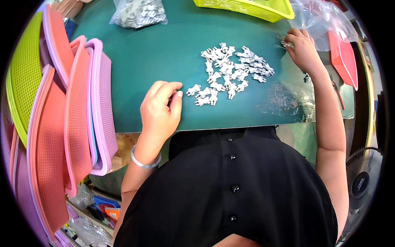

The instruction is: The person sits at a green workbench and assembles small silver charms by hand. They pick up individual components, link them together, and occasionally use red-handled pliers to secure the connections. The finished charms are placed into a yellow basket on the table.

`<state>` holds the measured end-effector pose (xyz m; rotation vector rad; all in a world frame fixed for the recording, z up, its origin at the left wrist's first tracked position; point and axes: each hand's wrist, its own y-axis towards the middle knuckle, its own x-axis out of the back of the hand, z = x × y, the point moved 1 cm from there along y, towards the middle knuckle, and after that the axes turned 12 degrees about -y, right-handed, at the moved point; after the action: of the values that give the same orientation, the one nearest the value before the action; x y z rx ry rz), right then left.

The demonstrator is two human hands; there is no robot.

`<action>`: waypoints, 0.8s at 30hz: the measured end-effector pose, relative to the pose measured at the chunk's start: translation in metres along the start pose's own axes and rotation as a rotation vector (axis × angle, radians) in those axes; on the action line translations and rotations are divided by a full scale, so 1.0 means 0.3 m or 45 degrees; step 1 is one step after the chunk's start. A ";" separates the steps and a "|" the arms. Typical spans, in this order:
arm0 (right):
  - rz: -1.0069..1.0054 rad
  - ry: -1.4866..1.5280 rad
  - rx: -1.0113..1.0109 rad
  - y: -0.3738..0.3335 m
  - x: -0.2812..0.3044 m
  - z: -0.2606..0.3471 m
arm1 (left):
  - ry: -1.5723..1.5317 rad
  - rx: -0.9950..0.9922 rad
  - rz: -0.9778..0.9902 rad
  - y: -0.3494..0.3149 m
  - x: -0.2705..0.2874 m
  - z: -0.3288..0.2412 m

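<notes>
Small silver figure-shaped metal charms (226, 78) lie spread over the middle of the green table (156, 53); a denser cluster is at the right of the group. My left hand (160, 109) rests at the left of the charms, its fingers curled in toward the thumb. Whatever that hand might hold is hidden by the fingers. Far right, my right hand (302, 47) is stretched out beside a clear plastic bag, its fingertips closed on a small silver charm (284, 43). Another small silver piece (307, 77) lies by my right forearm.
Stacked pink, purple and green plastic baskets (101, 103) stand along the left side. A filled clear bag (140, 14) and a yellow-green basket (251, 8) are at the back. To the right are a pink tray (343, 59), a red-handled tool (338, 94) and a fan (362, 185).
</notes>
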<state>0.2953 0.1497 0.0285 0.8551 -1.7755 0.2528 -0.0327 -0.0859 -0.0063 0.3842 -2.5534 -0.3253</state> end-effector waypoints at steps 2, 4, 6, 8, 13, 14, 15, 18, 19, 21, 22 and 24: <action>-0.068 0.052 0.019 -0.008 0.023 0.056 | 0.049 -0.038 0.016 -0.011 0.009 0.006; -0.118 0.237 0.062 0.026 0.071 0.122 | 0.116 -0.083 0.032 -0.005 0.009 -0.017; -0.260 0.474 0.235 0.041 0.108 0.209 | 0.164 -0.136 0.051 -0.005 0.006 -0.028; -0.284 0.623 0.363 0.037 0.169 0.311 | 0.186 -0.121 0.061 -0.005 0.007 -0.043; -0.239 0.914 0.561 -0.017 0.241 0.465 | 0.214 -0.134 0.087 -0.007 -0.008 -0.045; -0.219 0.950 0.588 -0.023 0.244 0.481 | 0.215 -0.139 0.085 -0.009 -0.008 -0.044; -0.236 0.964 0.595 -0.023 0.240 0.493 | 0.215 -0.146 0.084 -0.012 -0.008 -0.043; -0.287 0.972 0.612 -0.018 0.230 0.528 | 0.206 -0.148 0.071 -0.014 -0.011 -0.036; -0.303 0.951 0.617 -0.012 0.230 0.541 | 0.202 -0.145 0.065 -0.014 -0.013 -0.034; -0.313 0.914 0.629 0.004 0.226 0.563 | 0.192 -0.112 0.059 -0.014 -0.016 -0.037; -0.305 0.897 0.635 0.013 0.223 0.572 | 0.188 -0.095 0.056 -0.014 -0.016 -0.038; -0.293 0.881 0.640 0.029 0.217 0.589 | 0.191 -0.139 0.067 -0.013 -0.016 -0.031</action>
<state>0.1492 0.0307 0.0214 1.1421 -0.9645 0.7631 -0.0230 -0.0892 -0.0020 0.2890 -2.3825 -0.3995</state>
